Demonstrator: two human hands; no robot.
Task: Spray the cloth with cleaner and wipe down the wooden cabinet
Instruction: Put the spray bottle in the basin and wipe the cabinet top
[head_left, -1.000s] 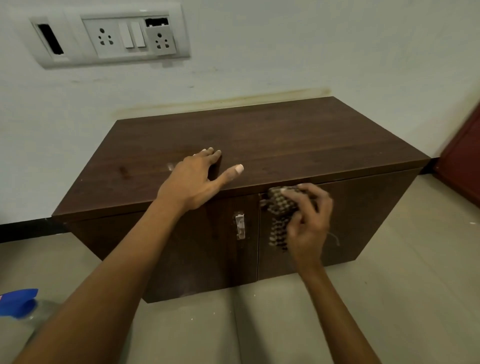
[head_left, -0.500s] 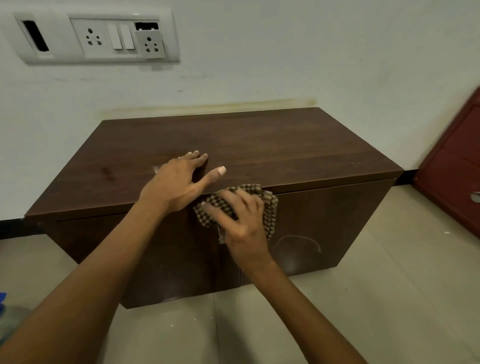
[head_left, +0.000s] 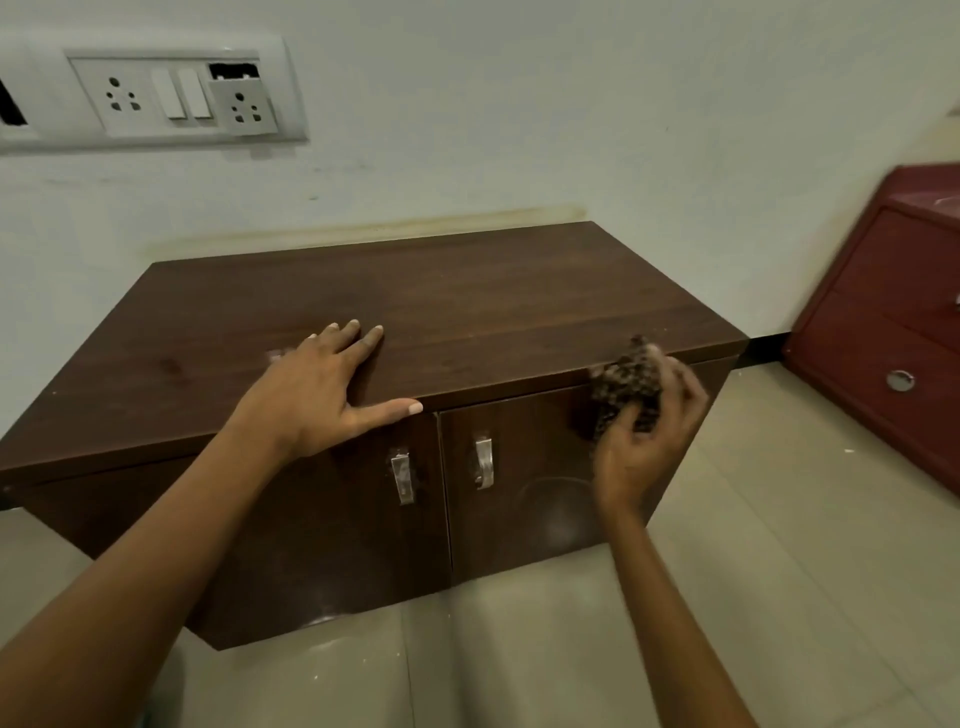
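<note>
Left grip (head_left: 322, 400) flat, fingers spread, thumb out, arm outstretched, right grip (head_left: 647, 441) curled round bunched cloth (head_left: 626, 382)

Blur on right hand (head_left: 644, 436) and cloth (head_left: 626, 384)

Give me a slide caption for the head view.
Right hand holds a bunched brown checked cloth against the dark wooden cabinet, upper right front; left hand rests flat on top.

Cabinet (head_left: 467, 312) against wall (head_left: 571, 104), socket panel (head_left: 171, 96) above left, second cabinet (head_left: 883, 322) right.
</note>
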